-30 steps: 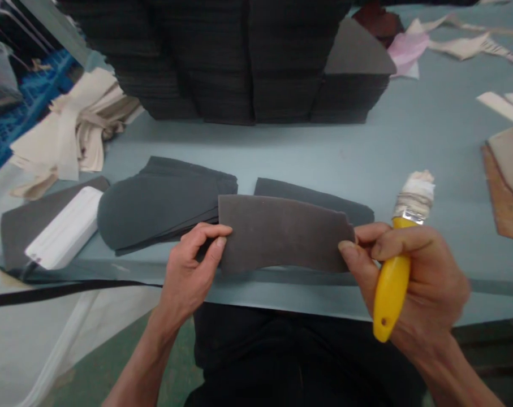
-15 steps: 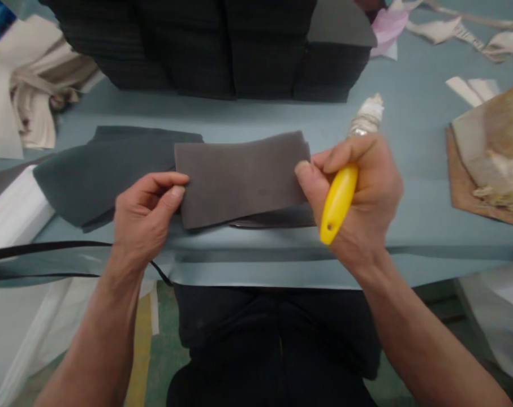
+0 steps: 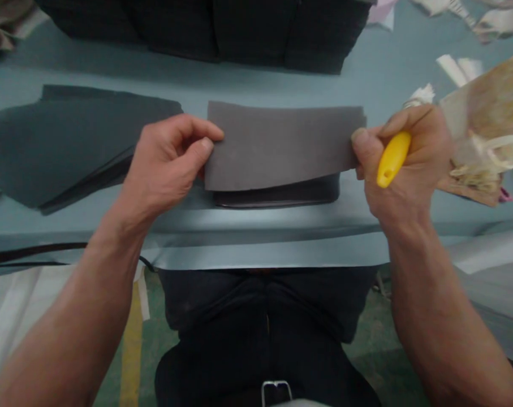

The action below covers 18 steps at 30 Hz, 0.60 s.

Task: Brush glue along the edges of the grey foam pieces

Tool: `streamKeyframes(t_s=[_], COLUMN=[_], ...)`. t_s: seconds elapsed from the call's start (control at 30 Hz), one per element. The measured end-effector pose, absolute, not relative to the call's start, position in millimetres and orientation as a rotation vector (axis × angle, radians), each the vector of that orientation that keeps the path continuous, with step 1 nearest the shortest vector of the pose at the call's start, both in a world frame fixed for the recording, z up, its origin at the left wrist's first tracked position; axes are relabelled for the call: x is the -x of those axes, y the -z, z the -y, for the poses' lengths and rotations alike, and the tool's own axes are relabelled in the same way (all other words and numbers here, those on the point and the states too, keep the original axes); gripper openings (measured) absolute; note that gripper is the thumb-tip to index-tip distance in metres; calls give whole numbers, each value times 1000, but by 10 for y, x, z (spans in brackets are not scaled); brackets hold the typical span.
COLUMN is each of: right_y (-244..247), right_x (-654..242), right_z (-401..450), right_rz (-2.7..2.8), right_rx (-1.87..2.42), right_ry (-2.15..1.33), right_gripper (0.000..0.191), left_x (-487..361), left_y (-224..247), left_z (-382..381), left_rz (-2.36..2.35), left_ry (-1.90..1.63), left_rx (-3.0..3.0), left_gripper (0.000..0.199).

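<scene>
A grey-brown rectangular sheet (image 3: 281, 144) is stretched between my two hands. My left hand (image 3: 171, 158) pinches its left edge between thumb and forefinger. At the right edge, my right hand (image 3: 409, 152) pinches the sheet with thumb and fingers, and also grips a brush by its yellow handle (image 3: 394, 160). The brush's whitish head (image 3: 421, 95) pokes out beyond the knuckles. Under the sheet lies a dark, flat piece with rounded corners (image 3: 277, 195), mostly covered. Dark green-grey sheets (image 3: 82, 135) lie on the table to the left of my left hand.
Tall dark stacks (image 3: 248, 34) stand at the back of the blue-grey table (image 3: 256, 85). On the right is a glue-crusted, tan container (image 3: 489, 107) on a brown board. Scraps (image 3: 500, 22) lie at the back right. A black strap (image 3: 35, 251) crosses the front left edge.
Both hands have moved to the right with the sheet, which now hangs over the dark piece and shows more of its front edge. The camera view has shifted as well.
</scene>
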State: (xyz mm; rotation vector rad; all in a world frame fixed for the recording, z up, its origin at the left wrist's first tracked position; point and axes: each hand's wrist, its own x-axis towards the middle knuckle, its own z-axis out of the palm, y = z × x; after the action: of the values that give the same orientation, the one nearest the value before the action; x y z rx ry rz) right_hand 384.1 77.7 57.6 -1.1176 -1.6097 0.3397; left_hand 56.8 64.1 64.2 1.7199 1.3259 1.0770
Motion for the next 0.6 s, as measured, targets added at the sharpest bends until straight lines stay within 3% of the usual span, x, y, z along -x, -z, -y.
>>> streamKeyframes(t_s=[0.27, 0.6], right_y=[-382, -305], right_x=[-4006, -3985], right_z=[-756, -747], right_rz=[1642, 1599], right_rx=[1139, 1123], right_ry=[-353, -408], right_gripper=[33, 33], left_x=[-670, -611], left_y=[-544, -608], left_z=[-716, -659], left_rz=[-1350, -1432], left_ry=[-961, -953], left_rx=[-1717, -1622], left_gripper=[27, 22])
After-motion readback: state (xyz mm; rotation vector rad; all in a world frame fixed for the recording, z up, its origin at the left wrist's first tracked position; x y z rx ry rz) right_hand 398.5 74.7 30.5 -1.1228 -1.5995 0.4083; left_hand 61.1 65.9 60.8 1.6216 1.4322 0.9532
